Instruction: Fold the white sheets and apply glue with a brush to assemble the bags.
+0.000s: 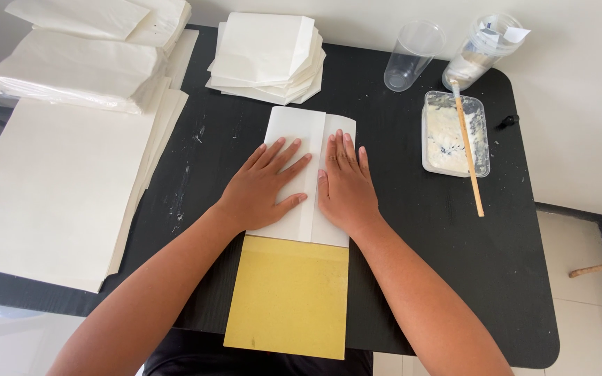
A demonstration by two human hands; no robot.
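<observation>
Pressing flat on a folded white paper sheet [301, 139], the left hand [263, 186] and the right hand [346, 186] lie side by side, palms down, at the middle of the black surface [412, 237]. Neither grip is closed on anything: the fingers of both hands are stretched out and slightly spread, resting on the paper. The left hand covers the left flap and the right hand the right flap, with the sheet's lengthwise fold running up between them. The far end of the sheet shows bare beyond the fingertips.

A yellow board [288, 296] lies under the near end of the sheet and reaches to the near edge of the surface, between the two forearms.

At the far edge, just beyond the sheet, sits a pile of folded white paper pieces [266, 56]. Along the left edge lies a large stack of flat white sheets [57, 188], with more folded bundles [78, 66] heaped at the far left corner. Toward the far right corner stand an empty clear plastic cup [412, 54] and a second clear cup [485, 50] with something inside it. Near them is a rectangular plastic tray of whitish paste [447, 132], a wooden-handled brush [469, 157] laid across it. Nothing lies between the hands and these things.

The surface is smeared with pale marks left of the sheet. Pale floor tiles show to the right.
</observation>
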